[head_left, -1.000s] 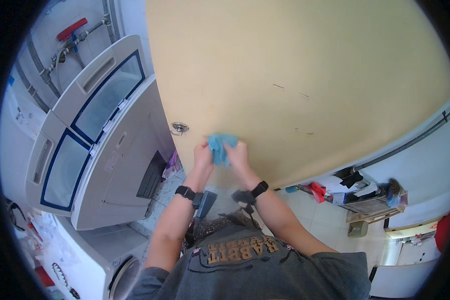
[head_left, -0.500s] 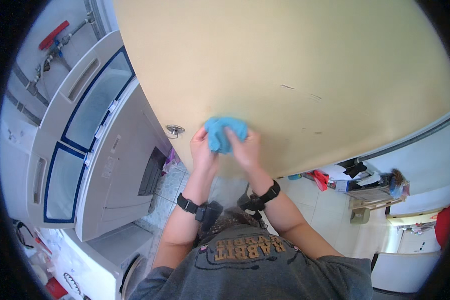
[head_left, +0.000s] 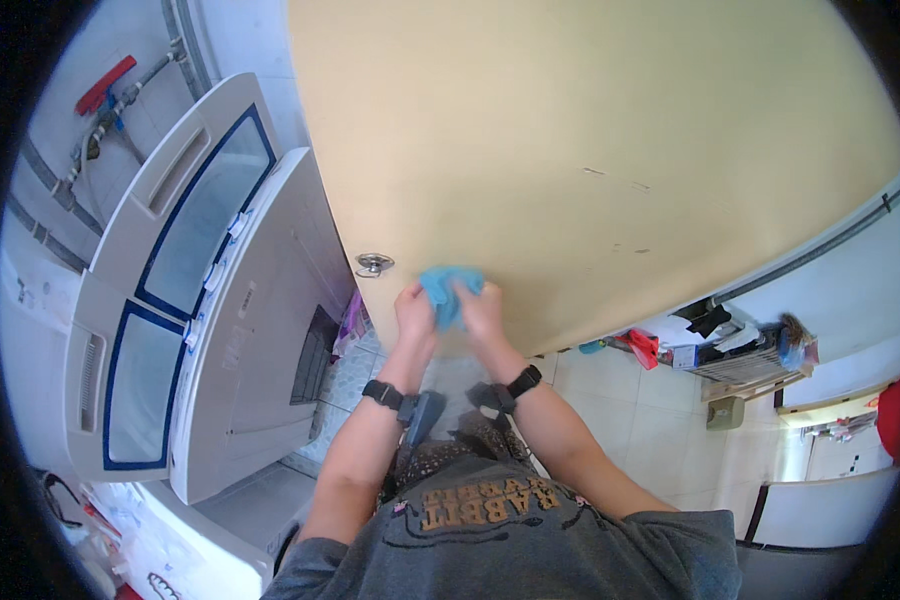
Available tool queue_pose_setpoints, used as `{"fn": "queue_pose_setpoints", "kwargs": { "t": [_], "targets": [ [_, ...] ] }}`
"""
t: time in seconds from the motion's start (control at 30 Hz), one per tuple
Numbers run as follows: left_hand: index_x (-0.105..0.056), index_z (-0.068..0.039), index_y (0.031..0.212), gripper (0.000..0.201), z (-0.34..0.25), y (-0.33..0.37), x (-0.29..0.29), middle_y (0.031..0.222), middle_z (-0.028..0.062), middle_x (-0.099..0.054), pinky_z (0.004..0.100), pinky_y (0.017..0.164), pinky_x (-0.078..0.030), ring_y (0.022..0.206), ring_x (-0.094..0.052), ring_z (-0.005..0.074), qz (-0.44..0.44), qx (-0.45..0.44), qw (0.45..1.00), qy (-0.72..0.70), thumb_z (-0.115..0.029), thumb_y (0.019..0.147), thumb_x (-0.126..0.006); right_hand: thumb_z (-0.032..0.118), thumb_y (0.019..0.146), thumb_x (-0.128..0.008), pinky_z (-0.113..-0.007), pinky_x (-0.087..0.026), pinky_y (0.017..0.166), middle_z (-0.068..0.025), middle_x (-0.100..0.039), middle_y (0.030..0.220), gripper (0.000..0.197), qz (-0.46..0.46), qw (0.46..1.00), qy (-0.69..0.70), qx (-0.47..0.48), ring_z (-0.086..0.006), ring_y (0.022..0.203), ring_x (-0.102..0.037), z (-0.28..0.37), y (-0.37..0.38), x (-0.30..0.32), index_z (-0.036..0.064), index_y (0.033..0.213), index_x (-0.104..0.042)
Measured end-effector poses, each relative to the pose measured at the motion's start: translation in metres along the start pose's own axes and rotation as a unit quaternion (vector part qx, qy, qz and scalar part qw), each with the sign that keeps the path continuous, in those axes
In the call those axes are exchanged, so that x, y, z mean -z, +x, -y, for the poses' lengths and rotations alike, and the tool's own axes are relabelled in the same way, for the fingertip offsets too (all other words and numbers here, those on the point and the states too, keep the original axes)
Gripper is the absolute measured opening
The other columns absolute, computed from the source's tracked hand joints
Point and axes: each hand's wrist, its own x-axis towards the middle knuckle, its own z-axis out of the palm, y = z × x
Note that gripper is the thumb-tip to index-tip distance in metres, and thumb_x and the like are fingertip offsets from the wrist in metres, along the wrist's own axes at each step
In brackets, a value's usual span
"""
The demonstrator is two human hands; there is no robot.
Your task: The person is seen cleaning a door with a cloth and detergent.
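A crumpled light-blue cloth [head_left: 450, 290] is bunched between my two hands, in front of the lower part of a cream-coloured door [head_left: 530, 150]. My left hand [head_left: 415, 312] is closed on the cloth's left side. On its right side, my right hand [head_left: 481, 308] grips it with the thumb laid over the folds. Motion blurs the cloth and fingers a little. A round metal door knob [head_left: 374, 264] sits on the door just left of the cloth. Whether the cloth touches the door, I cannot tell. Both wrists wear black straps.
A white washing machine [head_left: 260, 330] with a raised lid [head_left: 192, 240] stands to the left of the door. Grey pipes and a red-handled squeegee [head_left: 105, 85] are on the wall behind it. At right, a rack [head_left: 755, 360] holds assorted items above pale floor tiles [head_left: 600, 400].
Both hands and the cloth have come lower, back toward my body, and the cloth looks more tightly bunched. The door and washing machine have shifted slightly right in view.
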Motion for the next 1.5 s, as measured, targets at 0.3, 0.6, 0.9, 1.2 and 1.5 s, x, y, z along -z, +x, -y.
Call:
{"fn": "queue_pose_setpoints", "kwargs": {
  "t": [0.3, 0.6, 0.9, 1.2, 1.5],
  "targets": [
    [-0.060, 0.003, 0.097, 0.017, -0.083, -0.045, -0.080, 0.088, 0.0060, -0.063, 0.0216, 0.063, -0.046, 0.074, -0.058, 0.0092, 0.173, -0.039, 0.984, -0.026, -0.007, 0.083, -0.058, 0.022, 0.083, -0.060, -0.028, -0.045, 0.055, -0.0059, -0.062, 0.068, 0.024, -0.072, 0.987, 0.142, -0.009, -0.0101, 0.063, -0.056, 0.086, 0.008, 0.038, -0.0021, 0.078, -0.062],
    [-0.061, 0.003, 0.094, 0.016, -0.019, -0.018, -0.037, 0.083, 0.0039, -0.063, 0.0211, 0.061, -0.045, 0.070, -0.057, 0.0083, 0.116, -0.005, 0.993, -0.038, -0.006, 0.082, -0.060, 0.019, 0.079, -0.064, -0.030, -0.045, 0.055, -0.0066, -0.062, 0.065, 0.020, -0.077, 0.996, 0.033, 0.028, -0.0128, 0.058, -0.057, 0.017, 0.003, 0.025, -0.0009, 0.077, -0.063],
    [-0.061, 0.002, 0.088, 0.009, -0.019, -0.014, -0.031, 0.077, 0.0023, -0.061, 0.0210, 0.058, -0.044, 0.065, -0.055, 0.0081, 0.106, -0.002, 0.994, 0.019, -0.005, 0.082, -0.059, 0.010, 0.082, -0.059, -0.027, -0.046, 0.057, -0.0030, -0.061, 0.068, 0.012, -0.065, 0.996, -0.017, 0.058, -0.0077, 0.063, -0.054, -0.015, 0.011, 0.016, -0.0016, 0.078, -0.061],
    [-0.059, 0.002, 0.091, 0.012, -0.099, -0.048, -0.081, 0.080, 0.0030, -0.061, 0.0188, 0.058, -0.043, 0.067, -0.056, 0.0067, 0.131, -0.130, 0.982, -0.030, -0.004, 0.081, -0.061, 0.009, 0.082, -0.058, -0.026, -0.046, 0.058, -0.0050, -0.063, 0.071, 0.012, -0.050, 0.985, 0.043, 0.158, -0.0075, 0.064, -0.055, 0.109, 0.009, 0.032, -0.0028, 0.080, -0.060],
    [-0.061, -0.001, 0.082, 0.007, 0.001, 0.003, 0.002, 0.069, 0.0021, -0.058, 0.0203, 0.045, -0.039, 0.056, -0.053, 0.0082, 0.101, 0.006, 0.995, 0.023, 0.002, 0.079, -0.055, 0.007, 0.078, -0.062, -0.027, -0.046, 0.056, -0.0071, -0.062, 0.066, 0.010, -0.010, 0.997, 0.012, 0.078, -0.0084, 0.060, -0.055, -0.024, 0.008, 0.008, -0.0025, 0.078, -0.061]
  ]
}}
